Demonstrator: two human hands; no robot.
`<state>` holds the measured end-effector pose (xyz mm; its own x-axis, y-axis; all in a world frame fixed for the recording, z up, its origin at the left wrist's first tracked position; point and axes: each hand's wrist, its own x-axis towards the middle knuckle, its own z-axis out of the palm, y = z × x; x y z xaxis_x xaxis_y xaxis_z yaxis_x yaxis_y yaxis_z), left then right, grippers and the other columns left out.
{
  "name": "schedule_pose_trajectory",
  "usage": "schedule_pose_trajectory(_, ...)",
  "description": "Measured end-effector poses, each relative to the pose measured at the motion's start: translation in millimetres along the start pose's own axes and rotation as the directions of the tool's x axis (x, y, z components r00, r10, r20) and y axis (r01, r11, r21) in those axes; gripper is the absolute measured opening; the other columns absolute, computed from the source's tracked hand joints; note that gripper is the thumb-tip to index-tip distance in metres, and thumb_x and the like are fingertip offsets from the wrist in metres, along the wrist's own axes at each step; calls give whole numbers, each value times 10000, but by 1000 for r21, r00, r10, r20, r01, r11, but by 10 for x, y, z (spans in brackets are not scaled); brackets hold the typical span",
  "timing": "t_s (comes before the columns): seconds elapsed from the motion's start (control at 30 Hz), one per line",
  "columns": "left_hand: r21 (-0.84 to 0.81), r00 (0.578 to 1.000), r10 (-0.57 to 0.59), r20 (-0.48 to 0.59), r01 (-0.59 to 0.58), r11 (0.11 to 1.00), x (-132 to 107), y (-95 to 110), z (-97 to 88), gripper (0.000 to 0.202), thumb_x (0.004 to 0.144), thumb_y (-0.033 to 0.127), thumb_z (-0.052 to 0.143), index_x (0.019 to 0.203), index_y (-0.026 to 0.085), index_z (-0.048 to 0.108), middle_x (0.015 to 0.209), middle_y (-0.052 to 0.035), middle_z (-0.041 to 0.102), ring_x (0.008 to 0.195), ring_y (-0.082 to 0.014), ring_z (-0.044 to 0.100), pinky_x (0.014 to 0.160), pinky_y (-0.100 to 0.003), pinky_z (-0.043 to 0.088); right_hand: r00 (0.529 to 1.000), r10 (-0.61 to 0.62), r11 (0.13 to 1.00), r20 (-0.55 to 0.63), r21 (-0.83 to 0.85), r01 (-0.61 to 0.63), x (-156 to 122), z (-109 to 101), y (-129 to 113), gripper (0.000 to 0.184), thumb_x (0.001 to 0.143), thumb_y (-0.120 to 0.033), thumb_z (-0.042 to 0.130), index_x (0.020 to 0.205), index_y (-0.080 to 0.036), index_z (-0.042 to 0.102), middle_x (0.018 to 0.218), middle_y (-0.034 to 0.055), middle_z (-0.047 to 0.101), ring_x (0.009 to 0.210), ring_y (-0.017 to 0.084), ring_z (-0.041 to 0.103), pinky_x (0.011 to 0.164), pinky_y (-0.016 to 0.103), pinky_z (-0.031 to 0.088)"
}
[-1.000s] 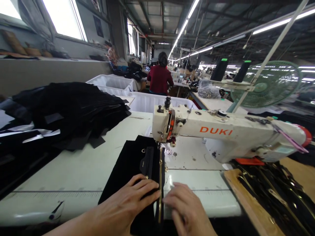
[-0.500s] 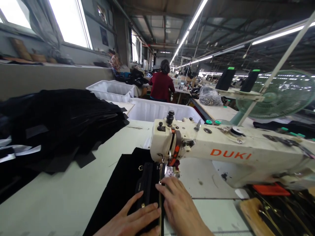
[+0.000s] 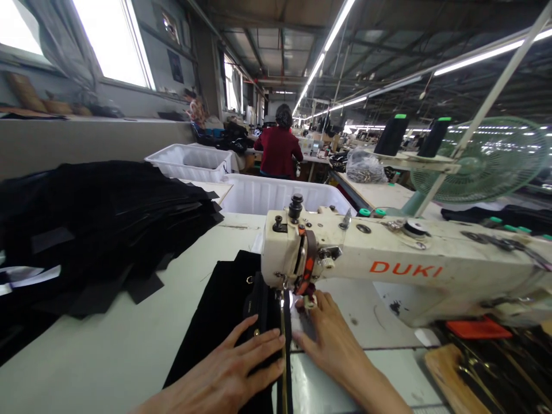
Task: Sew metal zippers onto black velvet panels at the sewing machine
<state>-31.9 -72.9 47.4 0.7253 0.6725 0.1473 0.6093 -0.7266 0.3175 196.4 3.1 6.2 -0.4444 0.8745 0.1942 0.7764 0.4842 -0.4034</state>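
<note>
Black fabric [image 3: 202, 322] lies under the head of a white sewing machine [image 3: 340, 241] marked DUKI. A strip with a gold-coloured line, seemingly a zipper [image 3: 283, 385], runs along the fabric's right edge to the presser foot [image 3: 282, 296]. On the fabric sits a black piece with gold metal fittings [image 3: 256, 332]. My left hand [image 3: 241, 365] rests flat on these layers, fingers spread, tips beside the zipper. My right hand [image 3: 334, 336] is off the fabric, over the machine bed, thumb apart. Its fingertips are near a small cream-and-dark-red part [image 3: 309, 299] beside the needle and partly hidden.
A large stack of black pieces [image 3: 107, 218] covers the table's left side. White bins [image 3: 276, 194] stand behind the machine. At right are a wooden tray with metal tools [image 3: 448, 368], a red item [image 3: 476, 328], thread cones [image 3: 391, 137] and a green fan [image 3: 483, 161]. A person [image 3: 278, 146] sits ahead.
My right hand has left the zipper and moved right and forward to beside the needle area. The fabric has shifted slightly forward under the machine, with my left hand still on it.
</note>
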Motion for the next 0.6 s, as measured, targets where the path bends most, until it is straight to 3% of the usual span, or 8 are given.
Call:
schedule_pose_trajectory(0.17,-68,996,-43,78,48,997,-12,16,-16,727,768,288,775,1432,277,481,1522,-48,414,1384,-320,397,1189,-521,188,999,-45,998,-13,-55,44,130,94,-51,230,855,-132,507,1055,-163,615,1120,117,579,1096,280,485,959,420,388)
schedule_pose_trajectory(0.27,-100,992,-56,109,67,993,-30,-5,30,862,684,424,844,1446,279,470,1551,-74,367,1396,-357,365,1185,-545,178,997,-71,996,17,-50,72,88,94,-67,402,787,-193,598,1188,-185,575,1169,103,571,1114,288,470,965,421,378)
schedule_pose_trajectory(0.37,-101,995,-61,82,69,992,-36,-16,64,852,671,505,836,1427,313,493,1449,-71,479,1370,-364,393,1182,-541,202,996,-82,995,34,-47,83,38,95,-41,551,728,-224,653,1266,-207,534,1222,95,555,1118,288,464,957,417,382)
schedule_pose_trajectory(0.47,-107,994,-57,91,67,992,-24,-21,64,810,699,582,788,1410,311,510,1345,-73,534,1322,-349,448,1182,-537,203,997,-71,995,16,-66,72,38,138,-46,461,748,-188,623,1205,-199,564,1177,89,580,1082,271,485,932,392,391)
schedule_pose_trajectory(0.6,-134,997,-10,74,20,991,-9,-31,55,797,699,563,796,1392,272,529,1393,-94,508,1323,-333,453,1193,-525,162,998,-28,991,-64,-134,20,95,211,-135,328,808,-77,511,1105,-176,608,1079,105,620,1057,277,503,924,406,373)
